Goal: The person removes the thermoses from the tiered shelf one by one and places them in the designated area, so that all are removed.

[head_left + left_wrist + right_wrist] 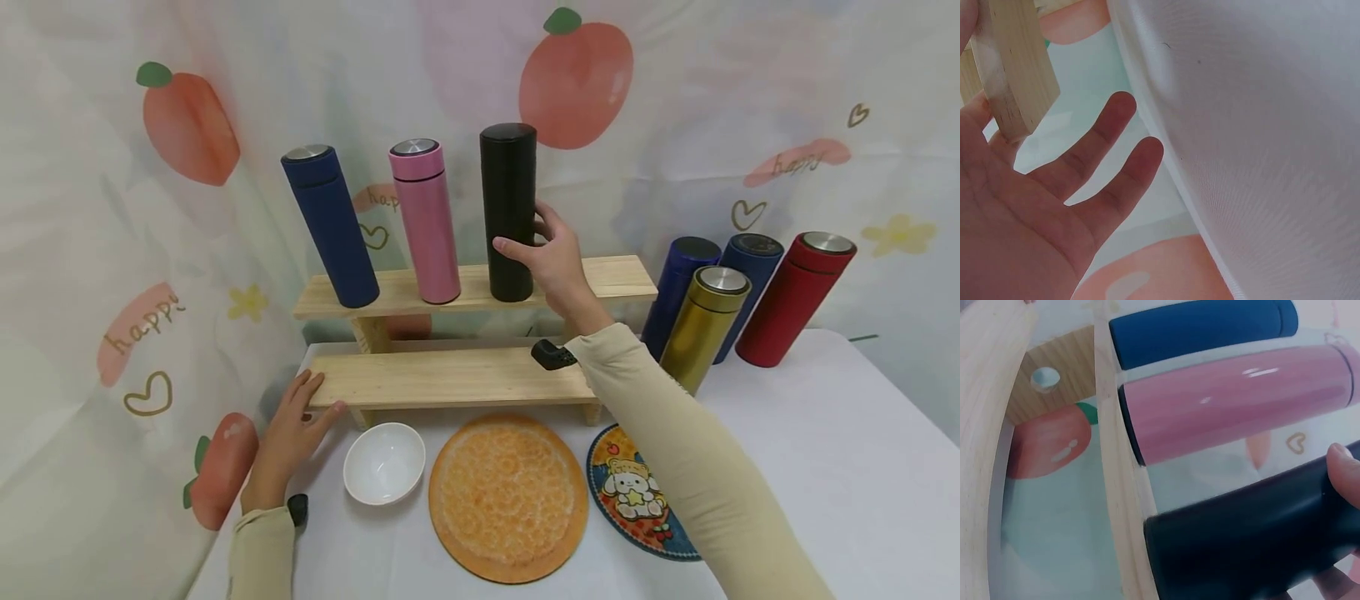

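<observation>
A black thermos (509, 217) stands upright on the upper board (471, 279) of a two-tier wooden stand. My right hand (551, 258) grips its lower half from the right, thumb across the front and the other fingers partly hidden behind. To its left on that board are a pink thermos (426, 225) and a blue thermos (332, 229), both upright. My left hand (288, 437) rests at the left end of the lower board (450, 379), with the thumb by its front edge. In the left wrist view, two fingers (1129, 172) stretch out straight, away from the board.
A white bowl (385, 463), a round orange-brown mat (510, 500) and a round cartoon mat (630, 492) lie before the stand. Right of it stand a gold thermos (701, 325), a red thermos (795, 304) and two blue ones (750, 287). A patterned curtain (675, 100) hangs behind.
</observation>
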The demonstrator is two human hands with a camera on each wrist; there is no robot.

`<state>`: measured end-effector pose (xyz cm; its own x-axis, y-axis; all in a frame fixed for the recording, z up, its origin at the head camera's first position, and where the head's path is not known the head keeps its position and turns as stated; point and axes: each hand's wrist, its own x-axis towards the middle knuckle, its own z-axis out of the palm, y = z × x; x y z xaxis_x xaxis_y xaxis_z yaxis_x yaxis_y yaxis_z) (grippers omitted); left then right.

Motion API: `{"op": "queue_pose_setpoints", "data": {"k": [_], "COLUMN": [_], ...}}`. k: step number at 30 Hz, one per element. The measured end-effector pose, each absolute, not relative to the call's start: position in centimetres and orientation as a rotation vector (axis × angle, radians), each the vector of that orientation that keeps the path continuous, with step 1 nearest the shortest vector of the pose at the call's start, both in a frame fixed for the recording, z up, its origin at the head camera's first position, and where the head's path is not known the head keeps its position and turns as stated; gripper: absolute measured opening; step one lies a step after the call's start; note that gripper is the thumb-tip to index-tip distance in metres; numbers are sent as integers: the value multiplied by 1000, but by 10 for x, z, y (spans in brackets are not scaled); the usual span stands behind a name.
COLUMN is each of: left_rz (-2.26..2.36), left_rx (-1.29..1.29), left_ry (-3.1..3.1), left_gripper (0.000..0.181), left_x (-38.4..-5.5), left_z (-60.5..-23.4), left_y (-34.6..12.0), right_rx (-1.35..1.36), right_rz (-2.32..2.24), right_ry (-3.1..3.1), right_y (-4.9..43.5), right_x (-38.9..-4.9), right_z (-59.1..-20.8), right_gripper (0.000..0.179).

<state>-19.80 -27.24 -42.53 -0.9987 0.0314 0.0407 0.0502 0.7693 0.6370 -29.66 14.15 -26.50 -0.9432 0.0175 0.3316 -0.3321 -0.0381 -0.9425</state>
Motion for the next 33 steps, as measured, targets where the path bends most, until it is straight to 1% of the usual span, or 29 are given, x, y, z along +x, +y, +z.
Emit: {"op": "queue_pose_setpoints", "data": {"k": [11,21,33], "left_rz": [-1075,-1073,-1059], "left_rx": [-102,-78,-106], "left_ry": [-2890,-2921,-2899], "left_gripper": [86,90,87], "left_x": [-196,-195,-196], "left_z": [-427,-425,-426], "left_y": [-270,-270,-274], "right_rx": [318,341,330], "right_rz": [2030,2003,1922], "right_ry": [-1994,-1944,-1991], "right_y": [146,152,162], "right_x": [-270,-247,-224], "right_z": [-268,-271,-282], "right_gripper": [78,75,72]}}
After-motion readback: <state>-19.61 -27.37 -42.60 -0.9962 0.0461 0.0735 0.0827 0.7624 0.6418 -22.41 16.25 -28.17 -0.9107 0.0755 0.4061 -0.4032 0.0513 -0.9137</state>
